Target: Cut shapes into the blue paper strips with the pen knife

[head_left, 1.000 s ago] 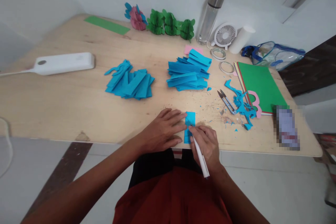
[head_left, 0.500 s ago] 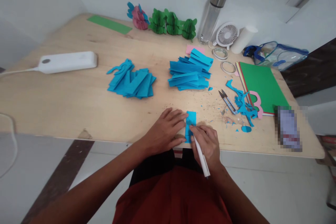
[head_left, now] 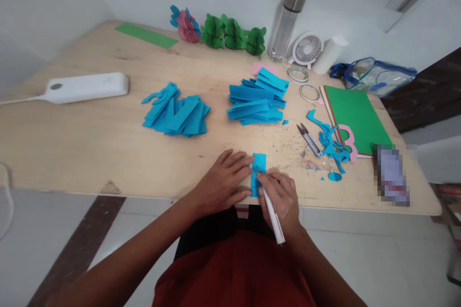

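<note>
Currently, little chg vs. approx. 1 sec ago: R. hand (head_left: 283, 196) and L. hand (head_left: 225, 177) hold virtually the same posn. on the blue strip (head_left: 259, 163), and the pen end remains at mid-strip. Judged: pen work is in progress at one spot, w/ the strip kept steady. One minor chg, R. of the grip: a blue oval (head_left: 334, 176) now lies flat where a more pointed blue shape showed at 1 sec prior; cause n/k. Grip status: R. fingers closed round the white pen (head_left: 274, 220), its rear end slanting back twd. the wearer; L. fingers spread, not clamped, tips at the strip's L. edge. Strip loc.: directly under the pen end, betw. both hands, near the table's (head_left: 194, 158) front edge. Strip cond.: bright blue, narrow, rectangular, long side running away from the wearer, appears flat; crosswise line nr. the near end, fold or drawn n/k. Darker patch by the pen end: ink or shadow, cannot tell. Beyond the grip: blue paper pile (head_left: 257, 103). Beyond and R.: snips (head_left: 309, 140), then blue offcuts (head_left: 328, 140). Beyond and L.: second blue pile (head_left: 178, 115).
</note>
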`<state>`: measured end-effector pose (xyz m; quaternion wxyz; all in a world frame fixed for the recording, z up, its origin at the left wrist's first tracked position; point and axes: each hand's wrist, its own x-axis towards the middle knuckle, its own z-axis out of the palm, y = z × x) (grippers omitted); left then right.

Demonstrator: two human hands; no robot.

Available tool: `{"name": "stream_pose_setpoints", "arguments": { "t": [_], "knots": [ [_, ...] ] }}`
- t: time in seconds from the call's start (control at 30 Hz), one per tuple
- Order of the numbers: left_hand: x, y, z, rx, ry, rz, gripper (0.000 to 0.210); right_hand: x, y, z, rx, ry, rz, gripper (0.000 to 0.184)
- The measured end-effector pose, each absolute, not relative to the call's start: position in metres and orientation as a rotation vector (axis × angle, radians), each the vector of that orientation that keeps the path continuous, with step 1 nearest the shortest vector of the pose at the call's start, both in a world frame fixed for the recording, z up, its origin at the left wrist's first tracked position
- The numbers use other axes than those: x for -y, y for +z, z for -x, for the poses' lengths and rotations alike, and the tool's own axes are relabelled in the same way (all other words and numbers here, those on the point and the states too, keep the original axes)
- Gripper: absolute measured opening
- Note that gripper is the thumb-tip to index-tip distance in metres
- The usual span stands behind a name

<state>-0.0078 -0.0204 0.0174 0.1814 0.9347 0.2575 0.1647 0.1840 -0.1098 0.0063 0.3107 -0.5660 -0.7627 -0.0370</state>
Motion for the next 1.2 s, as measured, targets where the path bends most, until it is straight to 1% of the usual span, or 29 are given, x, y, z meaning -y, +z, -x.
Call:
{"name": "stream_pose_setpoints", "arguments": {
  "t": [0.2,0.4,0.7,1.0,1.2],
  "knots": [
    [0.02,0.019,0.008,-0.733,0.418,-2.654,0.046,0.111,0.005,-0.185,2.015,-0.096,1.505,0.034],
    [0.016,0.02,0.011,-0.678,0.379,-2.714,0.04,0.111,0.005,-0.184,2.004,-0.08,1.508,0.033],
    [0.013,0.02,0.014,-0.652,0.354,-2.731,0.043,0.11,0.006,-0.185,2.018,-0.081,1.487,0.032],
    [0.01,0.023,0.016,-0.609,0.361,-2.742,0.041,0.109,0.007,-0.185,2.011,-0.101,1.47,0.035],
    [0.009,0.025,0.016,-0.6,0.377,-2.751,0.04,0.109,0.01,-0.184,2.019,-0.111,1.461,0.031]
  ]
}}
